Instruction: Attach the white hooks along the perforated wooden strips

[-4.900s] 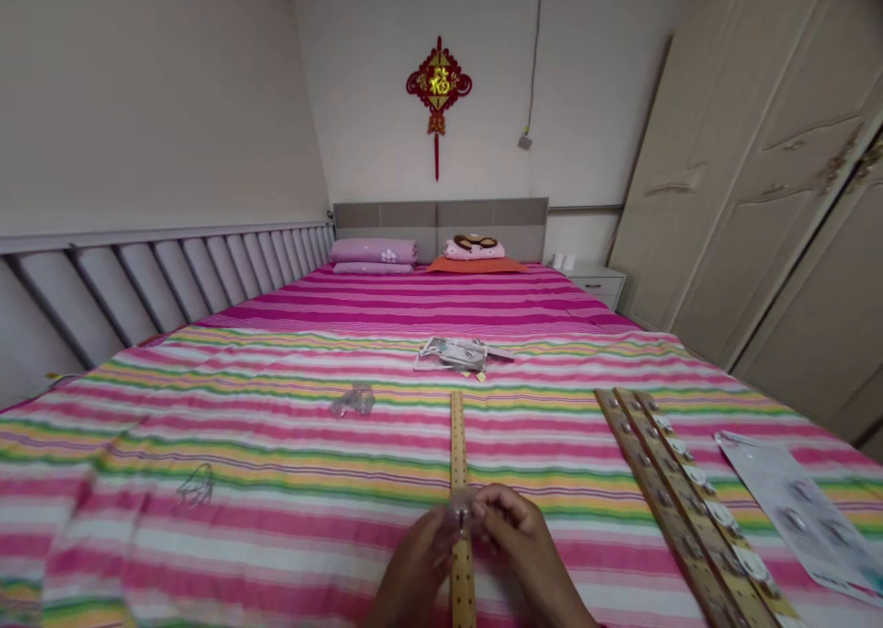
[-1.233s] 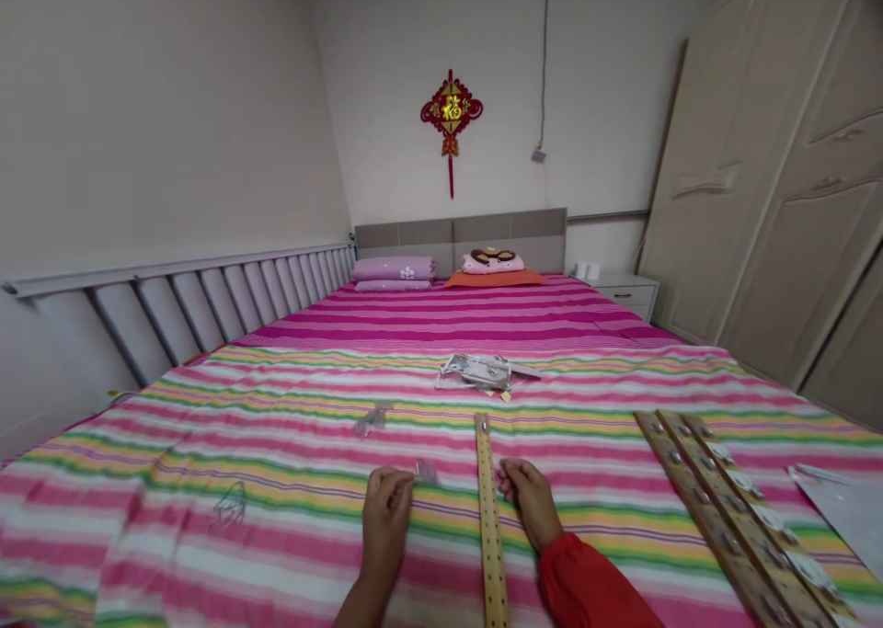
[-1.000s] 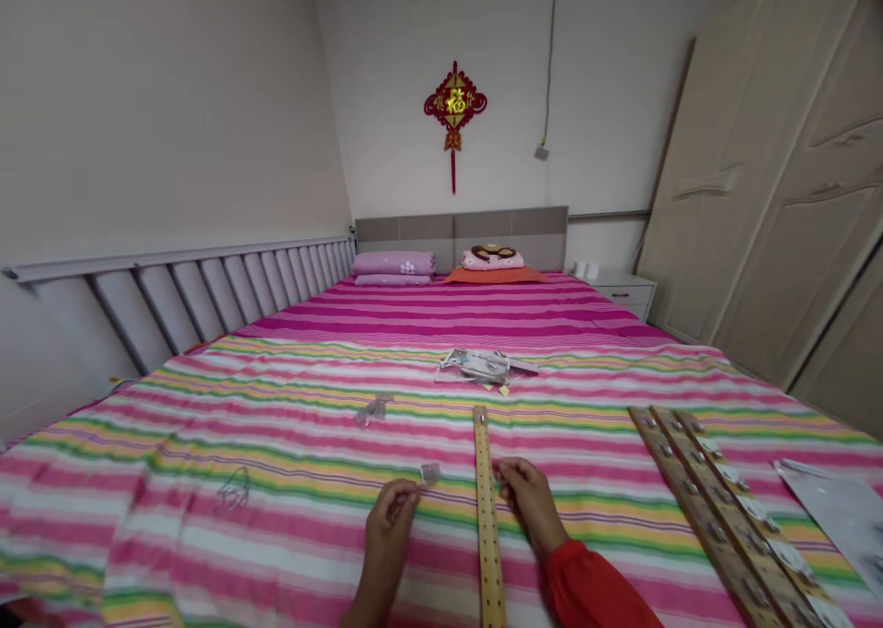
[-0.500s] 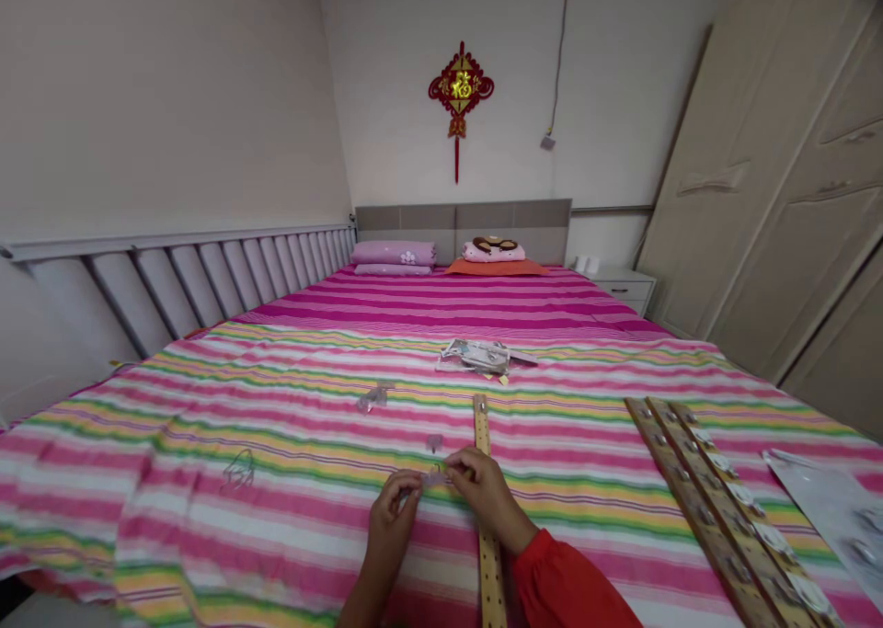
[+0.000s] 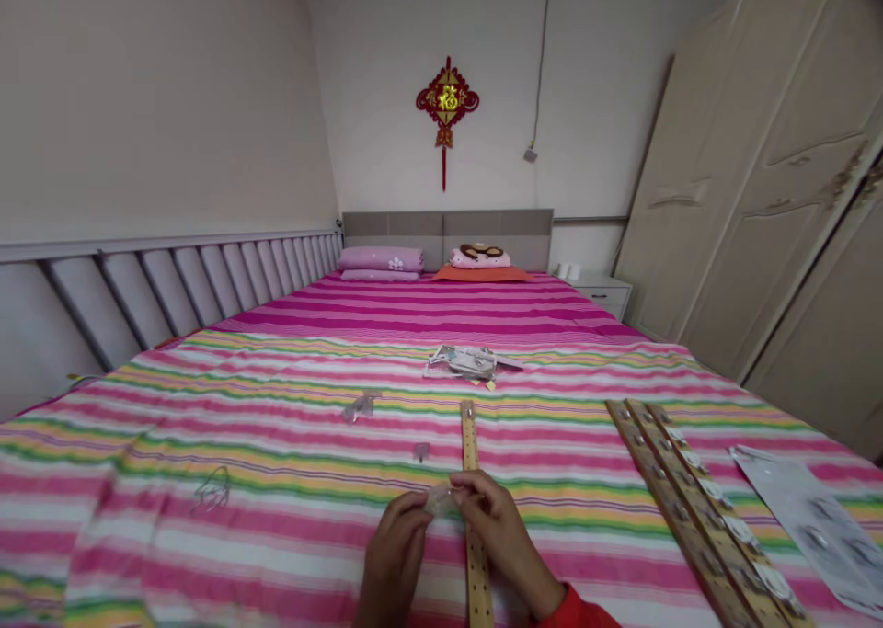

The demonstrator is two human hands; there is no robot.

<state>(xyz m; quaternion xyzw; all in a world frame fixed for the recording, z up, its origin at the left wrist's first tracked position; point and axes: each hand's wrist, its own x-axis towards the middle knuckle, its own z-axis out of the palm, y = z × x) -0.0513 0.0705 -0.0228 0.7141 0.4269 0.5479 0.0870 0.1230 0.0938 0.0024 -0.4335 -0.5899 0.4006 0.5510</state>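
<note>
My left hand (image 5: pixel 396 554) and my right hand (image 5: pixel 493 536) meet low in the middle of the head view, over a striped bedspread (image 5: pixel 276 453). Both pinch a small clear plastic piece (image 5: pixel 438 499) between their fingertips. It hangs just left of a long wooden strip with holes (image 5: pixel 473 499), which runs away from me under my right hand. A tiny clear piece (image 5: pixel 420 451) lies on the cover just beyond my hands.
Two more wooden strips with round fittings (image 5: pixel 682 499) lie at the right, beside a white sheet (image 5: pixel 807 518). A pile of small packets (image 5: pixel 465 361) sits farther up the bed. Clear wrappers (image 5: pixel 359 407) and a thin wire shape (image 5: pixel 211 490) lie left. Wardrobe doors (image 5: pixel 773 177) stand right.
A second ago my hands were apart on either side of the strip. They have come together and now both grip the small clear piece. The view has shifted slightly.
</note>
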